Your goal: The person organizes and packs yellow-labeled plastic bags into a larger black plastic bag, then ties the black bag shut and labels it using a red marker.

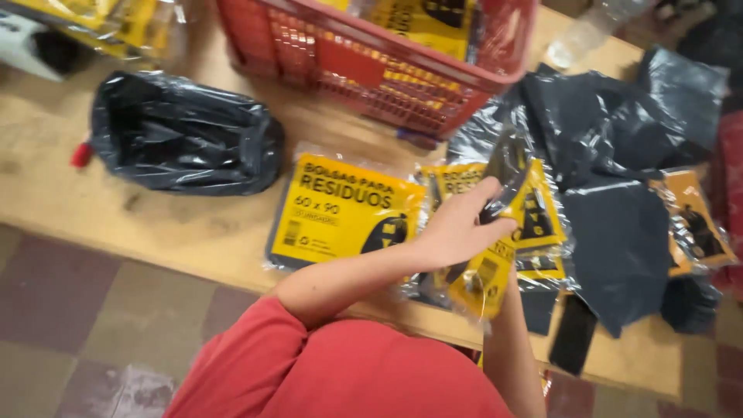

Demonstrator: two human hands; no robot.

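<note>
Packing step: the left hand (pixel 457 228) grips a yellow packet (pixel 495 255) near the counter's (pixel 155 224) front edge; the right hand is hidden, so its state cannot be told.

Basket (pixel 433 93) behind flat packet (pixel 340 213); full bag (pixel 182 135) to its left, loose bags (pixel 611 155) right, all on table (pixel 116 224)

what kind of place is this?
Likely a small packing bench: wooden table strewn with black plastic bags, yellow-labelled bag packs, and a red basket holding more packs.

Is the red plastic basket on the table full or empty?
Not empty: the red plastic basket holds yellow-labelled packets. How full, cannot tell.
</note>
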